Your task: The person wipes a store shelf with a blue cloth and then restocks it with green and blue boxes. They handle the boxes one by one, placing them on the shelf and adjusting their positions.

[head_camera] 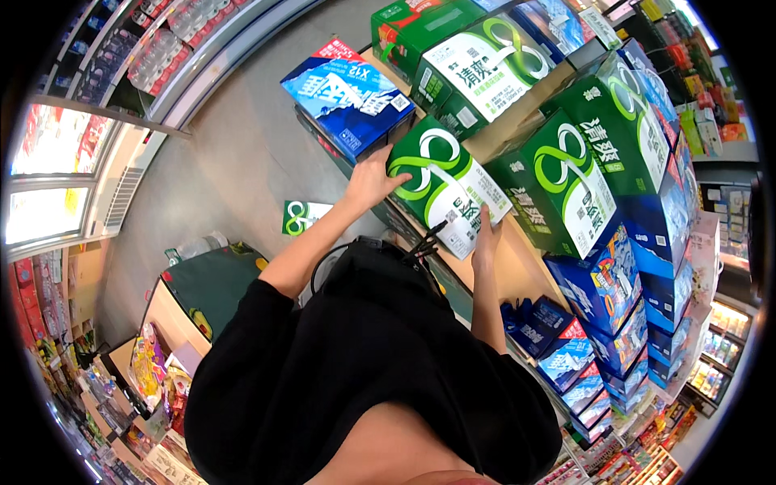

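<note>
Both my hands are on a green and white cardboard drinks carton (448, 182) bearing a large figure-eight design. My left hand (377, 180) grips its left end, with the thumb on the printed face. At the carton's lower right edge is my right hand (487, 233), thumb up on the face and the other fingers hidden. Just beyond my left hand lies a blue carton (348, 97). Two similar green cartons stand close by, one beyond (485, 66) and another to the right (561, 182). A wooden surface (521, 242) shows between them.
Stacked blue cartons (606, 303) rise at the right, with a lower stack (567, 364) nearer me. A flat green and white piece (303, 217) lies on the grey floor at the left. Behind it is a dark green covered box (212, 285). Shelves of bottles (163, 54) line the upper left.
</note>
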`<state>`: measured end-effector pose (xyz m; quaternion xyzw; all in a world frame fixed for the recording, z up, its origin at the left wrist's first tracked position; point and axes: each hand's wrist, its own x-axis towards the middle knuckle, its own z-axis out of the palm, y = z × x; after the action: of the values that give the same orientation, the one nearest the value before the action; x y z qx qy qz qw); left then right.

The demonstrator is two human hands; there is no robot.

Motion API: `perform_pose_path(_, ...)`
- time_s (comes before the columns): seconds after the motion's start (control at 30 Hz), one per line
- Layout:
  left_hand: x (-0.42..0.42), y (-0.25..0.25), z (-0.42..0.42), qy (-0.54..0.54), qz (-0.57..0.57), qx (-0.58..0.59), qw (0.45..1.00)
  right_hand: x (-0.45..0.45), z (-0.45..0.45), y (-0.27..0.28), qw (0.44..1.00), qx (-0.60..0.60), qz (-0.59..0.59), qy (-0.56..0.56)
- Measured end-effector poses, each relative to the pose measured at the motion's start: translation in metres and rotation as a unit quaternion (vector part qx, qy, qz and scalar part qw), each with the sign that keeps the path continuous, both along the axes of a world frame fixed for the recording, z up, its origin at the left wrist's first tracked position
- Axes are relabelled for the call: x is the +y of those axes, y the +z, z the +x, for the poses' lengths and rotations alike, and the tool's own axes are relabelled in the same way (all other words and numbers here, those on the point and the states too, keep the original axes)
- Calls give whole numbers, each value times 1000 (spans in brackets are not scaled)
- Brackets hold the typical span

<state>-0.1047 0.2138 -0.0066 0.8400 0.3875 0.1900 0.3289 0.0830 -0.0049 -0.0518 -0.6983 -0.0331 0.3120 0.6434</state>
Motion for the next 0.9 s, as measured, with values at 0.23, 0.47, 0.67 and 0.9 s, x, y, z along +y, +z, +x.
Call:
perform_pose_path(0.23,-2,9,-4,5,-34,6,999,-1,-5,0,999,-49,-17,4)
perform_pose_path(0.47,-4,9,-9,-22,-33,-11,999,-7,-22,0,998,-57,-8,-19)
perform_pose_path(0.67,-3,6,-10,-37,-45,20,998,-6,-13,-9,993,-115,-27,-11)
perform_pose_path(0.9,1,-15,-108,-112,-3,-125,986,-48,-64,-33,994,-85,13,-72)
